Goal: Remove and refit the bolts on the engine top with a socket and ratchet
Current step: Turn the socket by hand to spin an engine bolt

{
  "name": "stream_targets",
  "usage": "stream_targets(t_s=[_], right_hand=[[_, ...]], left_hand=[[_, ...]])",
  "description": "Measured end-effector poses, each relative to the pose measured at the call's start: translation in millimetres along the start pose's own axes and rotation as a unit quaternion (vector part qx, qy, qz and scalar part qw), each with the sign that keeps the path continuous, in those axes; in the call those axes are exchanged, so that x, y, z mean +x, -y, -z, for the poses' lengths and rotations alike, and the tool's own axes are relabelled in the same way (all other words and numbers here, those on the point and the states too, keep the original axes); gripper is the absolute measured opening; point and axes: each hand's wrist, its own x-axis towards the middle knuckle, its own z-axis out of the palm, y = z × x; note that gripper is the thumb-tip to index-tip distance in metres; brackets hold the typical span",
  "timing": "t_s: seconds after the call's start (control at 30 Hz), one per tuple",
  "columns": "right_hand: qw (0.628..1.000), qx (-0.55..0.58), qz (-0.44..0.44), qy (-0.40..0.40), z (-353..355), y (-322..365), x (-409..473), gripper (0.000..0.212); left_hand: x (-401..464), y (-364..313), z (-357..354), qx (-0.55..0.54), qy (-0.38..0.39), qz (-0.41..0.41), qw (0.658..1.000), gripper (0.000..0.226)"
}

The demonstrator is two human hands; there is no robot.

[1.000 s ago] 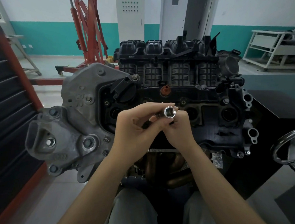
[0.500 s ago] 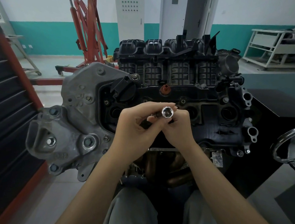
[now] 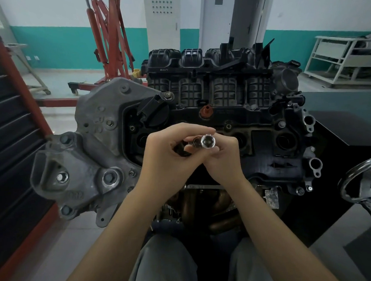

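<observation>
Holding the socket (image 3: 208, 141) above the engine top (image 3: 262, 124), my right hand (image 3: 222, 160) pinches it; my left hand (image 3: 170, 160) grips, seemingly, the ratchet (image 3: 181, 150).

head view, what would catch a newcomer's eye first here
First the two hands meeting at centre frame: the left hand and right hand together hold a shiny socket, its open end facing the camera. Right behind them sits the black engine top, with a grey cast bracket bolted on at left. A red engine hoist stands upper left.
</observation>
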Motion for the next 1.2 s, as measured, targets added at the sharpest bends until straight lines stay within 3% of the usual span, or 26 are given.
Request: stream_targets(t_s=[0.13, 0.37, 0.57, 0.67, 0.83, 1.03, 1.2], right_hand=[[1.0, -0.009, 0.007, 0.001, 0.5, 0.7, 1.2, 0.017], [1.0, -0.004, 0.0, 0.016, -0.2, 0.7, 0.3, 0.013], [1.0, 0.001, -0.005, 0.005, -1.0, -0.1, 1.1, 0.016], [0.999, -0.001, 0.02, 0.027, 0.5, 2.1, 1.6, 0.018], [0.999, 0.026, -0.007, 0.018, 1.5, 1.1, 0.3, 0.018], [1.0, 0.009, 0.003, 0.011, 0.3, 2.5, 2.1, 0.018], [0.999, -0.002, 0.006, 0.032, 0.0, 4.6, 1.1, 0.018]], left_hand=[[0.7, -1.1, -2.4, 0.081, -0.034, -0.038, 0.995, 0.024], [1.0, -3.2, 2.1, -0.057, 0.053, 0.024, 0.997, 0.027], [2.8, -1.5, 1.5, 0.073, -0.031, -0.021, 0.997, 0.021], [1.0, -1.9, 1.3, 0.045, -0.028, -0.008, 0.999, 0.024], [1.6, -0.3, 4.8, -0.056, 0.051, 0.016, 0.997, 0.031], [2.9, 0.7, 0.5, 0.084, -0.033, -0.04, 0.995, 0.021], [0.0, 1.9, 1.4, -0.049, -0.005, 0.0, 0.999, 0.031]])
